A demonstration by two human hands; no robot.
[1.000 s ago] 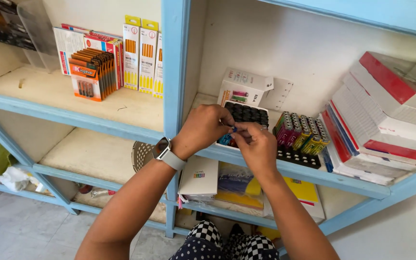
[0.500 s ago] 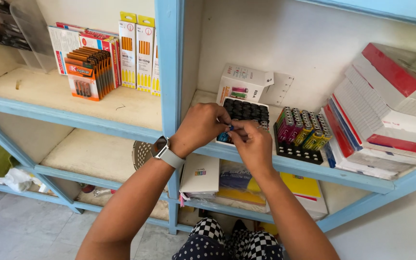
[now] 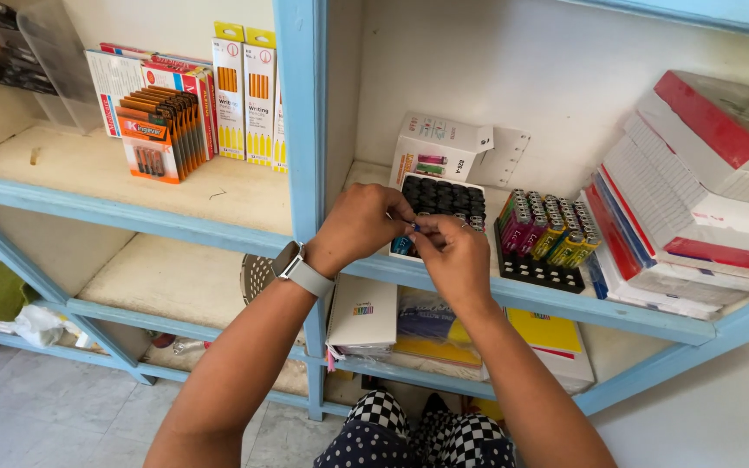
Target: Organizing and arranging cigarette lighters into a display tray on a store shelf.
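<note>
While the view has drawn slightly nearer over the last second, the left hand (image 3: 359, 227) and right hand (image 3: 452, 256) stay pressed together, pinching a small blue item (image 3: 413, 227) over the black tray of lighters (image 3: 440, 208) on the blue shelf (image 3: 565, 303), so the fiddling seems unfinished.

Two hands (image 3: 409, 238), two lighter trays (image 3: 535, 234), two yellow pencil packs (image 3: 244, 91), perhaps three white boxes (image 3: 704, 173) at right.
</note>
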